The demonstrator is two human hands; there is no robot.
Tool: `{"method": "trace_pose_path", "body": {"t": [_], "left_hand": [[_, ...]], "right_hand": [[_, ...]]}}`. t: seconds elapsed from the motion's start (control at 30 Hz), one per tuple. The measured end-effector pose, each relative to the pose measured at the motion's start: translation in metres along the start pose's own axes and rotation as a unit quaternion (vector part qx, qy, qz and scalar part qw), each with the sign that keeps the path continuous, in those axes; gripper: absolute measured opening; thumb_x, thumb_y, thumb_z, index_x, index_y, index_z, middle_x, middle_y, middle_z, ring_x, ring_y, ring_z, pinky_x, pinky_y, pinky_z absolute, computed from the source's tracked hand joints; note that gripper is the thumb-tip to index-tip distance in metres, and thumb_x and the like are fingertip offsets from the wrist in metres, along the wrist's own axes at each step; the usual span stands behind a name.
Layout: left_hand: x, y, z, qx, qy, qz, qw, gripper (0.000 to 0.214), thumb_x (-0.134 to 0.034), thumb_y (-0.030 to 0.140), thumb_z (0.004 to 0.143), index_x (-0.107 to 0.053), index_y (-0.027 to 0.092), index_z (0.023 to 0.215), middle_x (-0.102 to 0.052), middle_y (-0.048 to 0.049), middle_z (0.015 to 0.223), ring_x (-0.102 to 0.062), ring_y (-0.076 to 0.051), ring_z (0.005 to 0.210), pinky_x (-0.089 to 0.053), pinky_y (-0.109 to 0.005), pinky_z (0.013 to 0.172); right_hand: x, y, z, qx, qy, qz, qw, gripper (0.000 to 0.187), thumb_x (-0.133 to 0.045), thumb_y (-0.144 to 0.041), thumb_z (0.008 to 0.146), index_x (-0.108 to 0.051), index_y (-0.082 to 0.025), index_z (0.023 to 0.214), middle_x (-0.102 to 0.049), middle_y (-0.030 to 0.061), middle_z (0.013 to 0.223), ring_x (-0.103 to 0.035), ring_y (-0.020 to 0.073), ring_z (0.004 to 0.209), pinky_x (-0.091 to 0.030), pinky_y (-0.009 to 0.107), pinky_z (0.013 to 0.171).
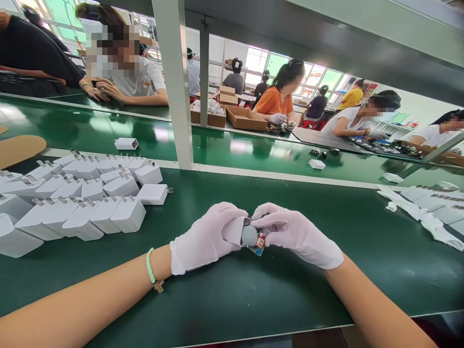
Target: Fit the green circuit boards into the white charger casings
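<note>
My left hand (213,232), in a white glove, is closed around a white charger housing (234,232). From the housing's right end sticks out a charger circuit board (260,241) with a grey round lump, a red and white part and a blue spot. The gloved fingers of my right hand (293,234) pinch the far side of that board. How deep the board sits in the housing is hidden by my fingers. Both hands are just above the green tabletop (246,299).
Rows of white chargers (87,212) with metal prongs stand at left. More white pieces (431,208) lie at right. Beyond a white rail and metal post (177,87) runs a green belt (232,150) carrying a charger (126,143) and circuit boards (322,153). Co-workers sit opposite.
</note>
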State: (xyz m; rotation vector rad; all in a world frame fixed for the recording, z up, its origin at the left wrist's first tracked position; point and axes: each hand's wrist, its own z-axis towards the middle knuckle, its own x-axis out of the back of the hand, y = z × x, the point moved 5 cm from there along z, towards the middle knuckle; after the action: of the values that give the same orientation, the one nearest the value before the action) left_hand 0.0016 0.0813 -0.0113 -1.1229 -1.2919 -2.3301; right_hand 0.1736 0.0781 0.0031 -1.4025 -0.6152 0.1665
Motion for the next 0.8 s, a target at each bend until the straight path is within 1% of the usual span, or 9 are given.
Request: {"method": "trace_pose_path", "body": {"t": [0.1,0.17,0.23,0.3,0.4,0.5,0.63,0.8], "left_hand": [[-0.0002,0.0002,0.0003,-0.006,-0.002,-0.003,1.0,0.045,-0.074,0.028,0.068,-0.059,0.023,0.11,-0.06,-0.0058,0.113,-0.058,-0.022,0.104,-0.052,-0.037,0.09],[0.0001,-0.0004,0.0005,-0.006,0.003,-0.002,1.0,0.046,-0.074,0.029,0.068,-0.059,0.023,0.112,-0.06,-0.0058,0.115,-0.057,-0.022,0.105,-0.051,-0.038,0.092],[0.0004,-0.0002,0.0005,-0.006,0.005,0.0,1.0,0.047,-0.075,0.028,0.068,-0.059,0.022,0.112,-0.06,-0.0055,0.114,-0.057,-0.022,0.104,-0.051,-0.038,0.092],[0.0005,0.0009,0.0,-0.009,0.002,0.002,1.0,0.046,-0.076,0.029,0.067,-0.059,0.022,0.11,-0.061,-0.005,0.113,-0.058,-0.022,0.104,-0.051,-0.037,0.092],[0.0003,0.0021,-0.0012,-0.004,-0.001,0.008,1.0,0.046,-0.076,0.027,0.066,-0.06,0.024,0.109,-0.06,-0.0042,0.113,-0.057,-0.022,0.105,-0.051,-0.036,0.092],[-0.0007,0.0024,-0.0025,0.0,-0.003,0.02,1.0,0.048,-0.076,0.026,0.067,-0.059,0.024,0.112,-0.059,-0.0045,0.114,-0.056,-0.022,0.107,-0.051,-0.036,0.093],[-0.0016,0.0028,-0.0038,-0.014,0.006,0.032,0.999,0.046,-0.074,0.026,0.069,-0.059,0.023,0.112,-0.059,-0.0048,0.113,-0.055,-0.022,0.107,-0.051,-0.035,0.093],[-0.0039,0.0034,-0.0057,-0.039,0.007,0.027,0.999,0.043,-0.07,0.024,0.073,-0.058,0.024,0.114,-0.057,-0.0048,0.116,-0.055,-0.02,0.107,-0.051,-0.034,0.093]], "right_hand": [[0.0015,-0.0009,0.0016,0.011,-0.017,0.016,1.0,0.019,-0.071,-0.022,0.074,-0.074,-0.022,0.093,-0.06,0.0034,0.1,-0.059,0.015,0.082,-0.052,0.03,0.074],[0.0029,-0.0005,0.0025,0.008,-0.012,0.03,0.999,0.022,-0.073,-0.021,0.073,-0.071,-0.022,0.095,-0.061,0.0033,0.099,-0.059,0.016,0.083,-0.051,0.032,0.076],[0.0038,-0.0006,0.0026,0.008,-0.005,0.049,0.999,0.022,-0.074,-0.02,0.071,-0.07,-0.021,0.092,-0.062,0.0028,0.097,-0.059,0.0159,0.082,-0.051,0.032,0.076],[0.0039,-0.0017,0.002,0.013,-0.003,0.063,0.998,0.019,-0.075,-0.018,0.07,-0.07,-0.02,0.088,-0.063,0.003,0.097,-0.06,0.0154,0.081,-0.052,0.031,0.074],[0.0031,-0.0037,0.0007,0.021,-0.007,0.055,0.998,0.016,-0.074,-0.015,0.069,-0.072,-0.02,0.084,-0.064,0.0035,0.097,-0.061,0.015,0.079,-0.053,0.03,0.071],[0.0025,-0.0037,0.0,0.011,-0.01,0.052,0.999,0.016,-0.075,-0.015,0.069,-0.074,-0.02,0.084,-0.064,0.0033,0.097,-0.061,0.0152,0.079,-0.053,0.031,0.072],[0.0027,-0.0025,-0.0001,-0.012,-0.005,0.062,0.998,0.016,-0.075,-0.016,0.069,-0.075,-0.021,0.084,-0.064,0.003,0.097,-0.061,0.0152,0.079,-0.053,0.031,0.072],[0.0009,-0.0016,-0.001,-0.022,0.0,0.062,0.998,0.019,-0.068,-0.009,0.069,-0.074,-0.02,0.083,-0.064,0.0021,0.092,-0.06,0.0134,0.075,-0.053,0.027,0.068]]}}
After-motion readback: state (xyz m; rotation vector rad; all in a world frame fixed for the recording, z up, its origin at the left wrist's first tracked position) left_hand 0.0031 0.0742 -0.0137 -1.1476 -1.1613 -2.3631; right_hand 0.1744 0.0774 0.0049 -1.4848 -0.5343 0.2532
